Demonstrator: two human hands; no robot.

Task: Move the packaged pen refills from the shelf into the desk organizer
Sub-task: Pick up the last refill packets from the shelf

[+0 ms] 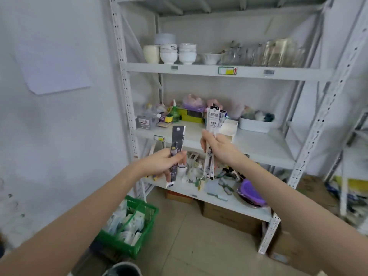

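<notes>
- While you stand before the shelf (258, 145), your left hand (165, 162) is closed around a dark pack of refills (176, 150), held upright.
- Your right hand (216, 146) grips a white pack of refills (211, 124), possibly more than one; blur hides the count.
- Both packs hang in the air off the front edge of the middle shelf board.
- A white organizer (229, 128) stands on that board, just behind your right hand.
</notes>
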